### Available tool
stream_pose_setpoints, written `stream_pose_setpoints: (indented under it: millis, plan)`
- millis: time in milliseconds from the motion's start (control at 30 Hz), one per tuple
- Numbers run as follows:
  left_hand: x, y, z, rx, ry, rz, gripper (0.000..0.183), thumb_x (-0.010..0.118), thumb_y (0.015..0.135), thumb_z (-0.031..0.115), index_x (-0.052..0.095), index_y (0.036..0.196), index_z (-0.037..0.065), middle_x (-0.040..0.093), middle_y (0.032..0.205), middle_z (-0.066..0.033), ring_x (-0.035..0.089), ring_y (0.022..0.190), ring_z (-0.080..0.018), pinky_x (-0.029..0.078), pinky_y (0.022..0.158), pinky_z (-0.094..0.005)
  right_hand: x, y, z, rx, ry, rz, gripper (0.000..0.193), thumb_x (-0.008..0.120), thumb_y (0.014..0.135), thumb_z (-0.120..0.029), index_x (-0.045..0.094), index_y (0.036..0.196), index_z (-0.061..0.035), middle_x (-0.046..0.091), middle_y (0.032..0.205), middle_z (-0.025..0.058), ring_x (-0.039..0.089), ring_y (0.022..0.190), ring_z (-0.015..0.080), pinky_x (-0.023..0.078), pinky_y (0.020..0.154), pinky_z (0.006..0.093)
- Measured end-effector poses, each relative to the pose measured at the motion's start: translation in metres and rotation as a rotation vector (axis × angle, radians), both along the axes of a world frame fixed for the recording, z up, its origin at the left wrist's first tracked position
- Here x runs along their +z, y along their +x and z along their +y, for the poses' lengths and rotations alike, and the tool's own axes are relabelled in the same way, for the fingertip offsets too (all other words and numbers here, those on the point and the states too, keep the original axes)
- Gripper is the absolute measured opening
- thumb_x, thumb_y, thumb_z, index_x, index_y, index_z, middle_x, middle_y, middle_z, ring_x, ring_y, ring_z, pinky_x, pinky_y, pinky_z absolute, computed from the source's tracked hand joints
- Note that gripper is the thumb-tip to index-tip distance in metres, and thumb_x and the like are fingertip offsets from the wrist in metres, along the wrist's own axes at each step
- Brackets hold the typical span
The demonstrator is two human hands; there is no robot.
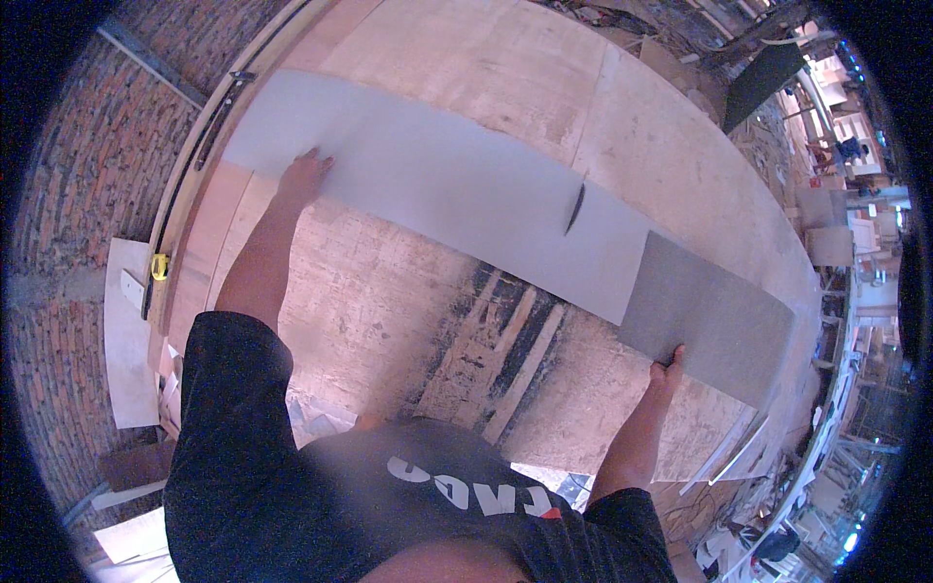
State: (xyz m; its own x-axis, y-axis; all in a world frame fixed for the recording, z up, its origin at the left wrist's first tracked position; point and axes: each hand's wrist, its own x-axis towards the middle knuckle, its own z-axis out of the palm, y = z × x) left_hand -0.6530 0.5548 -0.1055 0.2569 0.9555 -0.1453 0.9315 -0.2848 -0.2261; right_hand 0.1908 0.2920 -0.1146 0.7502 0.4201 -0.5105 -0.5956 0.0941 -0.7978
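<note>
Pale grey is shown by the long sheet (437,185), laid flat across the wooden tabletop (525,68) w/ a darker grey board (714,316) set at its R end; whether the two are overlapped or just butted can't be told. The L hand (306,177) is laid on the sheet's near edge, toward its L end, fingers loosely spread & nothing gripped, prob. so that sliding is prevented. The R hand (669,367) is placed at the board's near edge, fingers partly bent; whether that edge is pinched or only touched can't be told. W/ the hands set so wide apart, both pieces are prob. steadied at once. A slim dark blade-like thing (575,206) is left on the sheet by its far edge, approx. btwn the hands & within reach. A yellow tape measure (159,266) is seen at the tabletop's L edge, nr. the brick wall (87,175).
</note>
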Motion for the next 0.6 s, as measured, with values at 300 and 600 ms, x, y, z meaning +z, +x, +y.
stream_pose_setpoints:
  millis: [300,600]
  plan:
    - [-0.002,0.004,0.004,0.032,-0.002,-0.016,0.043,0.053,0.086,0.015,0.058,0.129,0.019,0.045,0.141,-0.0173,0.056,0.117,-0.0323,0.046,0.1,-0.0438,-0.017,0.019,-0.014,0.308,0.097,-0.181,0.043,0.061,0.091,-0.024,0.055,0.13,-0.0048,0.059,0.128,0.0104,0.052,0.12,0.027,0.04,0.104,0.043]
    - [0.002,0.008,0.012,0.071,-0.049,-0.054,0.038,0.049,0.091,0.02,0.058,0.128,0.022,0.05,0.135,-0.0182,0.051,0.122,-0.038,0.046,0.1,-0.0469,-0.039,0.041,-0.002,0.145,-0.084,-0.024,0.044,0.061,0.089,-0.028,0.056,0.126,-0.0046,0.059,0.127,0.0101,0.056,0.114,0.0277,0.041,0.101,0.0426]
